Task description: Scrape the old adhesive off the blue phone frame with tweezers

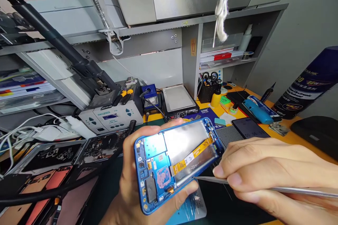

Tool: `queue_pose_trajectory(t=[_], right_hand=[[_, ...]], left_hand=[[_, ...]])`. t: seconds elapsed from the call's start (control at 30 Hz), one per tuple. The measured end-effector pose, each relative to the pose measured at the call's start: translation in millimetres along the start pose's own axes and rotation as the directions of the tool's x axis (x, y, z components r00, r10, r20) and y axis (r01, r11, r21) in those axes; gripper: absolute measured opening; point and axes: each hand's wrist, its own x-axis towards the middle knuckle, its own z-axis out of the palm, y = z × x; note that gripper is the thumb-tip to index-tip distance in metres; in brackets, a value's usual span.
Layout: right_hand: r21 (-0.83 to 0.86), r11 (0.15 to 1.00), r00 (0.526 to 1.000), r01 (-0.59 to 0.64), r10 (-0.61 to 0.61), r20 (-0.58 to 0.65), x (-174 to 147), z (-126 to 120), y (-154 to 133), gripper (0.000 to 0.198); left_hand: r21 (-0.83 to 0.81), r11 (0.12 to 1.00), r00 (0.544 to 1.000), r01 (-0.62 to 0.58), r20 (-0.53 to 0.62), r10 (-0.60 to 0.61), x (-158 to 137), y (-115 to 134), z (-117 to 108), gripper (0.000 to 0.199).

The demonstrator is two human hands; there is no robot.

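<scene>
My left hand (132,182) is wrapped around an opened blue-framed phone (155,172), tilted up toward me above the work mat. Inside the phone lies a silver battery (182,140), crossed by an orange flex cable (191,158) with handwriting on it. My right hand (261,172) is closed around a slim metal pry tool (211,180). The tool's pointed tip touches or nearly touches the lower long edge of the phone beside the battery. Whether the tip is under the battery I cannot tell.
Behind the phone stand a grey soldering station (111,116) and a flat heating plate (178,98). Phone parts (63,186) lie at the left under a black hose. To the right are a lit phone (249,128), a teal tool (257,110) and a large spray can (303,88).
</scene>
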Motion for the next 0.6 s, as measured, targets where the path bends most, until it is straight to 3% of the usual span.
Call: queue_pose_trajectory(t=[0.07, 0.17, 0.4, 0.6], right_hand=[[0.096, 0.995, 0.995, 0.029, -0.038, 0.091, -1.7, -0.3, 2.0, 0.029], [0.133, 0.991, 0.995, 0.013, -0.026, 0.098, -0.2, 0.5, 2.1, 0.041], [0.161, 0.986, 0.999, -0.037, 0.030, 0.044, 2.8, 5.2, 0.6, 0.026], [0.289, 0.949, 0.991, -0.128, 0.130, 0.013, 0.0, 8.0, 2.8, 0.022]], left_hand=[[-0.021, 1.000, 1.000, 0.016, 0.012, -0.016, 0.1, 0.5, -0.9, 0.087], [-0.057, 0.998, 0.999, 0.027, 0.023, -0.025, 0.1, 1.1, -0.4, 0.086], [-0.036, 0.998, 0.998, 0.059, 0.035, -0.058, 0.8, -0.6, -0.2, 0.084], [-0.026, 0.996, 0.997, 0.080, 0.026, -0.079, 2.4, 2.2, 0.1, 0.083]])
